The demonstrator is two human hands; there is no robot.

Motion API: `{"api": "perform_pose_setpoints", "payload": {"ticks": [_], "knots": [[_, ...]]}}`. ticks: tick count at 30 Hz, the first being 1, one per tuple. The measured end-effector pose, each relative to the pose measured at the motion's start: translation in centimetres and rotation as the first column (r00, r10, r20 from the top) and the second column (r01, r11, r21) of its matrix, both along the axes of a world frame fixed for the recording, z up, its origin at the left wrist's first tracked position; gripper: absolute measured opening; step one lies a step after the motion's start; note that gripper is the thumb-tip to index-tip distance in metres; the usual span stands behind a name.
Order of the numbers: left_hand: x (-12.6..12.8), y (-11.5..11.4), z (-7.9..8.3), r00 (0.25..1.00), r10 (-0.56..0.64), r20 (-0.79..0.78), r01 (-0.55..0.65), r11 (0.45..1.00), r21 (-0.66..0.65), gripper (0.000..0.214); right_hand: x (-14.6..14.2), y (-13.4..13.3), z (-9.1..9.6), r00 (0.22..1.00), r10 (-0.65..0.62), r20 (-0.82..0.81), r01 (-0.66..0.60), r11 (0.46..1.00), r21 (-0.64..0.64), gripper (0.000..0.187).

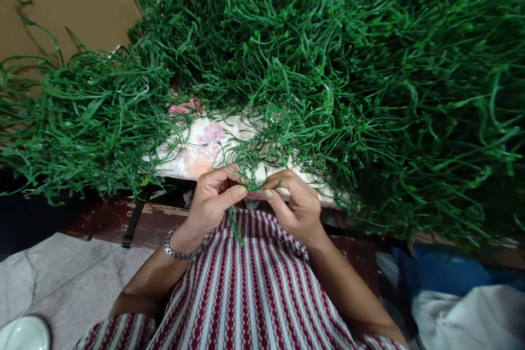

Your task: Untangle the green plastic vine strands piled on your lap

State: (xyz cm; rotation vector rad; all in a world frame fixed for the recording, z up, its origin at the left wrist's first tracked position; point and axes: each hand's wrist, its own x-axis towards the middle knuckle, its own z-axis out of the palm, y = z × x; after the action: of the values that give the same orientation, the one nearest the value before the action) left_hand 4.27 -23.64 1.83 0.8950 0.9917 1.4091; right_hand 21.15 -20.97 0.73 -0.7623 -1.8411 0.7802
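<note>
My left hand (pixel 213 197) pinches a thin, green, plastic-looking sprig (pixel 252 185) between thumb and forefinger. Facing it, my right hand (pixel 298 205) is closed too, with thumb and forefinger pinched on the same sprig's right side. A green tail of strands hangs below my left fingers. Just beyond both hands lies a floral-patterned cloth (pixel 192 147) in white, purple and orange. Loose green strands are scattered over it, close to my fingertips. The exact spot each hand grips is partly hidden by the fingers.
A large heap of green sprigs (pixel 328 54) covers the far and right side. Another pile (pixel 86 120) lies at left, by a brown cardboard-like panel (pixel 65 0). A white round object (pixel 24 333) is on the tiled floor; white cloth (pixel 471 317) lies lower right.
</note>
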Motion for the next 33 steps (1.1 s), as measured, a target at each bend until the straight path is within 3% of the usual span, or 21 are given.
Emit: {"api": "perform_pose_setpoints", "payload": {"ticks": [3, 7, 8, 12, 14, 18, 23, 27, 30, 33], "knots": [[-0.3, 0.1, -0.1, 0.998, 0.035, -0.057, -0.037, 0.999, -0.039, 0.01, 1.0, 0.4, 1.0, 0.999, 0.031, -0.009, -0.031, 0.999, -0.008, 0.01], [-0.6, 0.1, 0.0, 0.984, -0.08, -0.158, 0.068, 0.995, -0.077, 0.011, 2.2, 0.8, 2.8, 0.976, -0.184, -0.12, 0.192, 0.979, 0.063, 0.015], [-0.6, 0.1, 0.1, 0.977, -0.11, -0.182, 0.095, 0.992, -0.086, 0.012, 2.1, 0.9, 3.1, 0.985, -0.159, -0.074, 0.166, 0.981, 0.099, 0.016], [-0.4, 0.0, 0.3, 0.948, -0.186, -0.259, 0.157, 0.979, -0.13, 0.018, 1.1, 1.3, 2.9, 0.967, 0.132, 0.218, -0.169, 0.972, 0.162, 0.018], [-0.3, 0.0, 0.3, 0.938, -0.195, -0.286, 0.163, 0.978, -0.132, 0.018, 0.6, 1.3, 2.1, 0.955, 0.152, 0.254, -0.197, 0.967, 0.162, 0.015], [-0.2, 0.0, 0.0, 0.944, -0.164, -0.285, 0.148, 0.986, -0.078, 0.014, 0.3, 1.1, 0.7, 0.963, -0.002, 0.268, -0.062, 0.971, 0.23, 0.01], [0.3, -0.2, 0.0, 0.944, -0.068, -0.324, 0.07, 0.998, -0.005, 0.013, 0.3, 0.6, 0.2, 0.94, -0.194, 0.282, 0.08, 0.925, 0.371, 0.01], [0.3, -0.2, 0.6, 0.887, -0.123, -0.445, 0.134, 0.991, -0.007, 0.014, 0.1, 0.3, -0.2, 0.914, -0.256, 0.316, 0.111, 0.905, 0.41, 0.012], [-0.1, -0.1, 0.9, 0.808, -0.218, -0.548, 0.215, 0.974, -0.07, 0.013, 0.0, 0.3, -0.3, 0.912, -0.189, 0.363, 0.034, 0.919, 0.393, 0.009], [-0.6, 0.2, 0.8, 0.742, -0.315, -0.592, 0.313, 0.943, -0.109, 0.018, 0.2, 0.5, -0.1, 0.909, -0.031, 0.415, -0.11, 0.943, 0.313, 0.004]]}}
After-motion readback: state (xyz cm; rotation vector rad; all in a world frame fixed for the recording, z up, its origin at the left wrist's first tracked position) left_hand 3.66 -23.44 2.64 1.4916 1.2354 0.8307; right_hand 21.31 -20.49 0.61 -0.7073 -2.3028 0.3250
